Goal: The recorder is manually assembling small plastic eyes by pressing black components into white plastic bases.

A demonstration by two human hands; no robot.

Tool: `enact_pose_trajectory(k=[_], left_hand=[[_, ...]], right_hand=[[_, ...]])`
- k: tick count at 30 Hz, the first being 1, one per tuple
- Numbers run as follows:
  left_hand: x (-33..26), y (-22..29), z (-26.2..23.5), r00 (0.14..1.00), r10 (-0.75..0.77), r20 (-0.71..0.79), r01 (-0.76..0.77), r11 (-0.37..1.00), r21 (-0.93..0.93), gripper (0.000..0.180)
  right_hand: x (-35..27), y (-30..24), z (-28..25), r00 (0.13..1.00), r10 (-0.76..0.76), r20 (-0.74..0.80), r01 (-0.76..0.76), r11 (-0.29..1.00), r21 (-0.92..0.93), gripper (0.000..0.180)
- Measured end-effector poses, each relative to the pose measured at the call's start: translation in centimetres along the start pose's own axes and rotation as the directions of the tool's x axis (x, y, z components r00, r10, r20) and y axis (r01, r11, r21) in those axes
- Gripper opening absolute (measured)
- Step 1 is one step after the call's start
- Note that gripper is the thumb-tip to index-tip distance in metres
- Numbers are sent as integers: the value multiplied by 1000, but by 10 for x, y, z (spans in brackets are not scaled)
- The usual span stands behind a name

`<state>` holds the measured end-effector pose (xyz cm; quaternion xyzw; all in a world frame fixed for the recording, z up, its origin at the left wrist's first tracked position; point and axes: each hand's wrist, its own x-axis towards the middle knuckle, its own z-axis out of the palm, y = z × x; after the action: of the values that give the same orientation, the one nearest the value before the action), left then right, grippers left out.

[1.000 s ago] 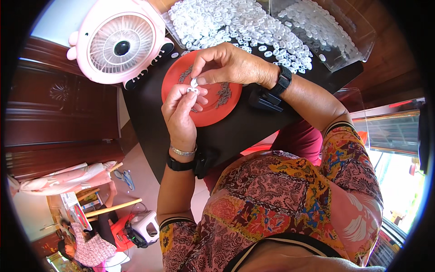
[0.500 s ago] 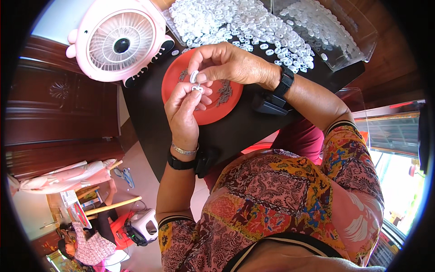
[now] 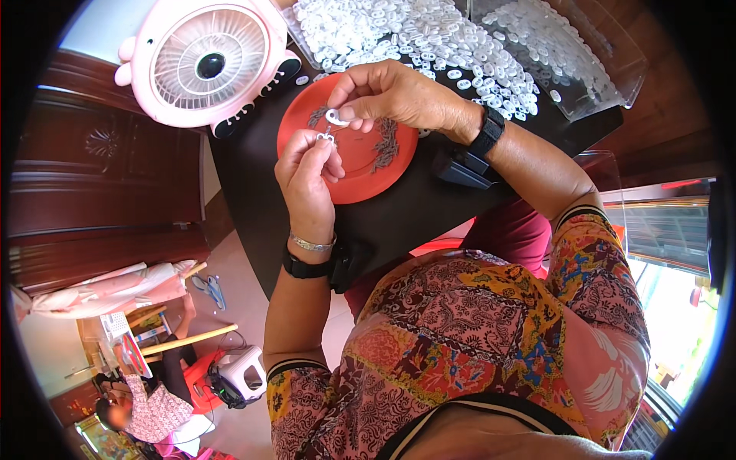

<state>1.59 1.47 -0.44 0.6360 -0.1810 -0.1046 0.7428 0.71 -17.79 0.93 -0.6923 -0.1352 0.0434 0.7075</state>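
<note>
Over red plate (image 3: 360, 172), fingers (image 3: 346, 113) pinching white ring (image 3: 335, 117)

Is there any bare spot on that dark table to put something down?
Bare dark table lies between the red plate and the near edge, and left of the plate below the pink fan. Beyond the plate it is crowded: white rings cover the top, and both hands work over the plate.

Glossy red plastic plate (image 3: 360, 172), dark polished wood
</note>
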Motion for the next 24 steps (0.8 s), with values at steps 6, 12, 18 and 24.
enact_pose_trajectory(k=[6, 12, 18, 24], left_hand=[[0, 0, 2, 1000, -25, -1, 25, 999, 19, 14], [-1, -1, 1, 1000, -28, 14, 28, 999, 40, 14], [-1, -3, 0, 998, -41, 37, 38, 996, 77, 16], [-3, -4, 2, 999, -38, 14, 37, 999, 20, 14]], right_hand=[[0, -1, 3, 1000, 2, -14, -2, 1000, 21, 17], [-1, -1, 3, 1000, -23, 11, 23, 999, 29, 15], [-4, -3, 8, 999, -45, 22, 47, 991, -124, 13], [-6, 2, 15, 976, -215, 27, 215, 943, -254, 18]])
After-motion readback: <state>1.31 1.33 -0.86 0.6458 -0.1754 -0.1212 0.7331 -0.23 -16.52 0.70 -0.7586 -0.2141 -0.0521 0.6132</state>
